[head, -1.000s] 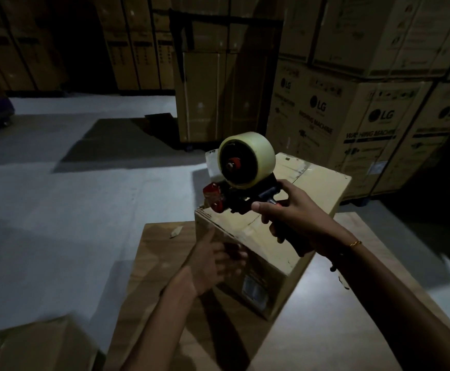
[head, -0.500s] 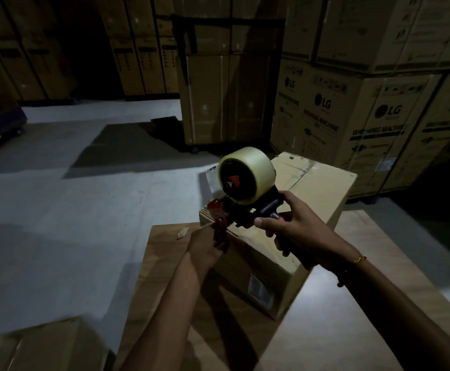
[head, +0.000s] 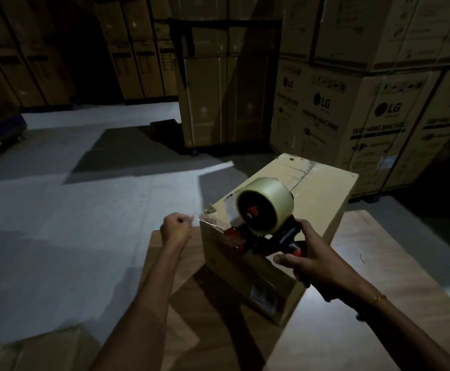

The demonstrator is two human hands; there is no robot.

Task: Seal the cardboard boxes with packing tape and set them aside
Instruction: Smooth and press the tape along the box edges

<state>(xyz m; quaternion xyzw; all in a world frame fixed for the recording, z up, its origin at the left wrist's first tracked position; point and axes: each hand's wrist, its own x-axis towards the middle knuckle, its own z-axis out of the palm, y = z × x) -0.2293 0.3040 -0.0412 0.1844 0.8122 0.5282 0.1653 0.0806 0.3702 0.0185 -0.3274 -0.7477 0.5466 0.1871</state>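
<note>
A brown cardboard box [head: 323, 199] stands on a wooden table [head: 384, 266], its top flaps closed and old tape along the seam. My right hand [head: 308, 259] grips the handle of a black and red tape dispenser [head: 258, 241]. The dispenser carries a big roll of clear tape [head: 265, 207] and sits at the box's near top edge. My left hand [head: 177, 227] is curled just left of the box's near corner. It pinches the free end of the tape [head: 207, 222], which stretches from the dispenser across that corner.
Tall stacks of large printed cartons [head: 352, 116] rise close behind the table on the right. A tall strapped carton [head: 218, 97] stands at the back centre. More cardboard [head: 31, 349] lies at the bottom left. Grey floor [head: 84, 210] spreads to the left.
My left hand left the box's side and moved left, drawing the tape end out past the corner. The dispenser came down onto the box's near top edge.
</note>
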